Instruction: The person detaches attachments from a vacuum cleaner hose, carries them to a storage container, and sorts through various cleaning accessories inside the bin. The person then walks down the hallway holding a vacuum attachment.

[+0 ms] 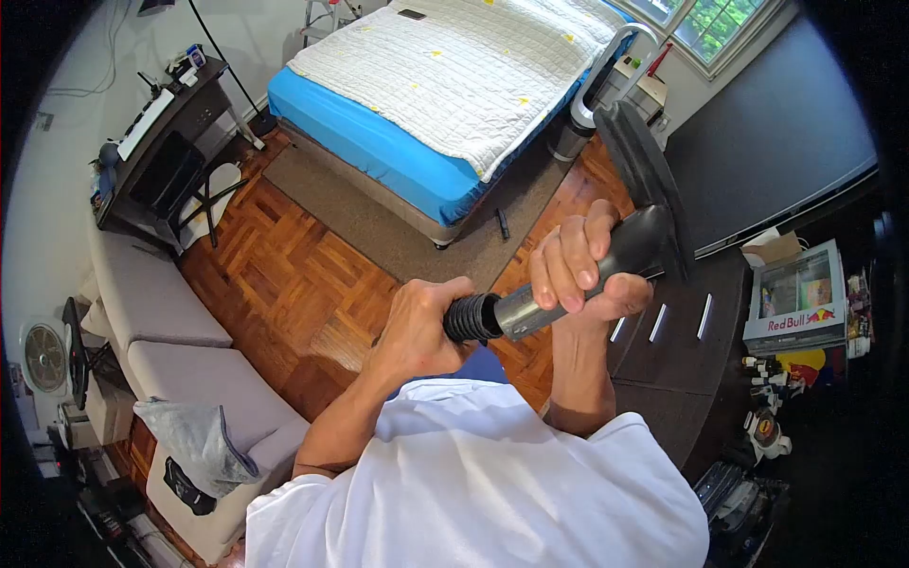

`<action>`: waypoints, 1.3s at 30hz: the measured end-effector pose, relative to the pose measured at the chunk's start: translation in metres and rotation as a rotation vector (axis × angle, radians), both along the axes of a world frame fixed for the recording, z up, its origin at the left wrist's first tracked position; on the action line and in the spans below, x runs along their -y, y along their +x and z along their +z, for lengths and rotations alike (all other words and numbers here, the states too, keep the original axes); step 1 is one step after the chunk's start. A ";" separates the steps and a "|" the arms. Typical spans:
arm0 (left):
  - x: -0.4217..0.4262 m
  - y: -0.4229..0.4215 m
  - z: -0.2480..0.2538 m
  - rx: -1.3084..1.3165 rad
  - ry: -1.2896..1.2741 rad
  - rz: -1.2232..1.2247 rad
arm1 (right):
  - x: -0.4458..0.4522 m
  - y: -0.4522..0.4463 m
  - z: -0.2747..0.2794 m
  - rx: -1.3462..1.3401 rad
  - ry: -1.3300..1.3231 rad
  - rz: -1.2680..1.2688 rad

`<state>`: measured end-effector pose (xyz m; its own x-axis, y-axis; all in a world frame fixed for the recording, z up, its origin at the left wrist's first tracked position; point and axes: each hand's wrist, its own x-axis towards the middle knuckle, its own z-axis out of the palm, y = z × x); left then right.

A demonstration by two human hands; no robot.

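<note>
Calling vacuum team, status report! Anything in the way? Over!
Left grip: on black ribbed hose. Right grip: around dark nozzle. Hose and nozzle end to end, joined or not unclear. Nothing seen between.

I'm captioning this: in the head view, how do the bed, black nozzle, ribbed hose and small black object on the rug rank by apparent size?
1. Bed
2. Black nozzle
3. Ribbed hose, visible part
4. Small black object
Nearness enlarges the nozzle and hose.

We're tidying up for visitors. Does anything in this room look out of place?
Yes: a small dark object lies loose on the brown rug near the bed's corner, as if dropped; I can't tell what it is. A rumpled grey towel also drapes over the sofa's arm.
</note>
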<state>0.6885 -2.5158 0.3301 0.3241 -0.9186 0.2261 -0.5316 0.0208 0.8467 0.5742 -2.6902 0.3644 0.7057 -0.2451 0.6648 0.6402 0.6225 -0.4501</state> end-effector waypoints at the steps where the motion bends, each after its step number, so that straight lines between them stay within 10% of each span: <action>1: -0.001 0.000 -0.001 0.028 0.018 0.009 | 0.000 -0.001 -0.001 -0.003 0.023 0.004; 39: -0.013 0.013 -0.002 -0.325 0.111 -0.224 | -0.011 0.032 -0.015 -0.181 0.192 0.070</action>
<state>0.7014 -2.5026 0.3286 0.1515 -0.9876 0.0407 -0.2287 0.0050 0.9735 0.6067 -2.6788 0.3498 0.8284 -0.3011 0.4724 0.5126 0.7474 -0.4227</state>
